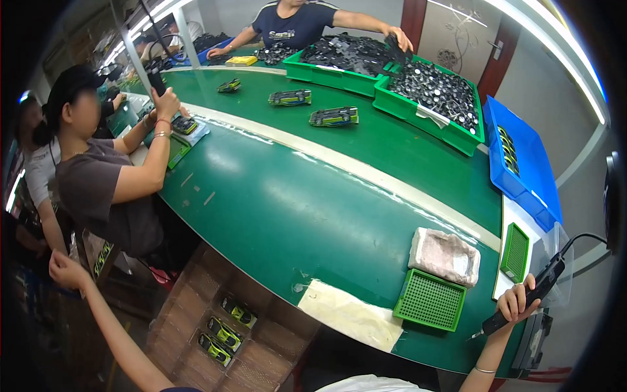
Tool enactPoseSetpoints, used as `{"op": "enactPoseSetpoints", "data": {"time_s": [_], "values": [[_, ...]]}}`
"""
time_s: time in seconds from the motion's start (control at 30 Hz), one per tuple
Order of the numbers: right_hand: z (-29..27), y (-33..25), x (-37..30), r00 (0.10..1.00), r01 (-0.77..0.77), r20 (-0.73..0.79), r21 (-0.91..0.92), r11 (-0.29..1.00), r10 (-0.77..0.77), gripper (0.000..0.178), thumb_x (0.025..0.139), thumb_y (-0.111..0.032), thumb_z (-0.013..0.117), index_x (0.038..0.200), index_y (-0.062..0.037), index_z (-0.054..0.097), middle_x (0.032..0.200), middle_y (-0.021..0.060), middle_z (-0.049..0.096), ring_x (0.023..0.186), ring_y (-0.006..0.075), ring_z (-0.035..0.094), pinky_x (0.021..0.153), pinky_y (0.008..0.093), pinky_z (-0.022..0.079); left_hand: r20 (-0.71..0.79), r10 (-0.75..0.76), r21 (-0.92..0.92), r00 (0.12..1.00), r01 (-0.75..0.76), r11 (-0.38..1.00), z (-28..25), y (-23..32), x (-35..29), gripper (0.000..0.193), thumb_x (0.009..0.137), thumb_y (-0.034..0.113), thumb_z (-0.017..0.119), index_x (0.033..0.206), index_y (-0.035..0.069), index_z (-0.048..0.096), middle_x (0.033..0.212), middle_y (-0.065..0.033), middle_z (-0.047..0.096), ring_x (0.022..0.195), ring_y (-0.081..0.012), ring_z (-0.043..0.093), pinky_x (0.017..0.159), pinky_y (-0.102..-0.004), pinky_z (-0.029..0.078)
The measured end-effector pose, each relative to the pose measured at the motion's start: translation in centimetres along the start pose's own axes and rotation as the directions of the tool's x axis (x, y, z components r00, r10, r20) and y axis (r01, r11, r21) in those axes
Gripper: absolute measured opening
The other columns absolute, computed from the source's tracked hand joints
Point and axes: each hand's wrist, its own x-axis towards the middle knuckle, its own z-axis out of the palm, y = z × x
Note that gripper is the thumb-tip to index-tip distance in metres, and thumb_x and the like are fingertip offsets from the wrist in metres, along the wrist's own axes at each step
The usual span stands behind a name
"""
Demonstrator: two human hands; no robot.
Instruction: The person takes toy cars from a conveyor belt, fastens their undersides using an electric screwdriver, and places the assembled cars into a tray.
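My right hand (516,304) is wrapped round a black electric screwdriver (539,292), its cord rising from the top end and its bit pointing down to the left over the table's near right edge. Off to the far left, my left hand (68,271) is held out past the table, fingers curled in, with nothing showing in them. Below, between my arms, a brown compartment tray (271,333) holds several green-and-black toy cars (225,332). A green perforated tray (430,300) and a pale, wrapped shallow block (445,255) lie left of the screwdriver.
Three upturned toy car bodies (334,116) lie on the far green strip. Green crates (428,117) of black parts and wheels stand beyond, beside a blue bin (526,170). One co-worker (111,170) works at left, another (294,26) across the table. A cream cloth (349,313) covers the near edge.
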Motion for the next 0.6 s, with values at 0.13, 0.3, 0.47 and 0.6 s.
{"op": "enactPoseSetpoints", "data": {"time_s": [0.13, 0.3, 0.47, 0.6], "values": [[0.6, 0.1, 0.3, 1.0, -0.026, 0.005, -0.027, 0.999, 0.027, 0.026, 0.084, -0.018, 0.053, 0.097, -0.0078, 0.033, 0.054, 0.0045, 0.042, 0.038, 0.0117, 0.045, 0.033, 0.0209, 0.04, 0.289, 0.254, -0.363, 0.923, -0.14, 0.921, 6.6, 9.1, -6.8, 0.024, 0.081, 0.026, 0.059, 0.092, 0.005, 0.06, 0.09, -0.0119, 0.062, 0.087, -0.0229, 0.059, 0.074, -0.0301, 0.046], [0.0, -0.7, -0.2, 0.999, -0.036, 0.002, 0.032, 0.999, 0.036, 0.023, 0.086, -0.018, 0.051, 0.097, -0.0065, 0.034, 0.054, 0.005, 0.042, 0.037, 0.0118, 0.044, 0.032, 0.0218, 0.039, 0.634, 0.694, -0.757, 0.341, 0.091, 0.647, 15.1, 28.3, -19.5, 0.03, 0.065, 0.013, 0.07, 0.089, 0.002, 0.055, 0.098, -0.0144, 0.057, 0.098, -0.0272, 0.052, 0.086, -0.0338, 0.04], [1.5, 0.3, 0.6, 1.0, 0.022, 0.002, 0.106, 0.994, -0.022, 0.023, 0.087, -0.019, 0.05, 0.098, -0.0058, 0.035, 0.055, 0.0059, 0.043, 0.037, 0.0121, 0.043, 0.033, 0.0224, 0.039, 0.589, 0.762, -0.803, 0.271, 0.082, 0.591, 22.6, 37.8, -30.4, 0.048, 0.053, 0.01, 0.076, 0.088, 0.007, 0.043, 0.111, -0.0131, 0.049, 0.11, -0.0285, 0.043, 0.093, -0.0379, 0.033], [2.8, 0.1, 0.4, 0.994, 0.111, -0.013, 0.134, 0.985, -0.111, 0.021, 0.087, -0.019, 0.05, 0.095, -0.0065, 0.034, 0.054, 0.0066, 0.043, 0.037, 0.0129, 0.045, 0.034, 0.0237, 0.041, 0.738, 0.669, -0.674, 0.093, 0.031, 0.738, 25.5, 40.5, -33.2, 0.048, 0.055, 0.012, 0.076, 0.088, 0.01, 0.041, 0.099, -0.0098, 0.054, 0.103, -0.0269, 0.048, 0.099, -0.0443, 0.024]]}}
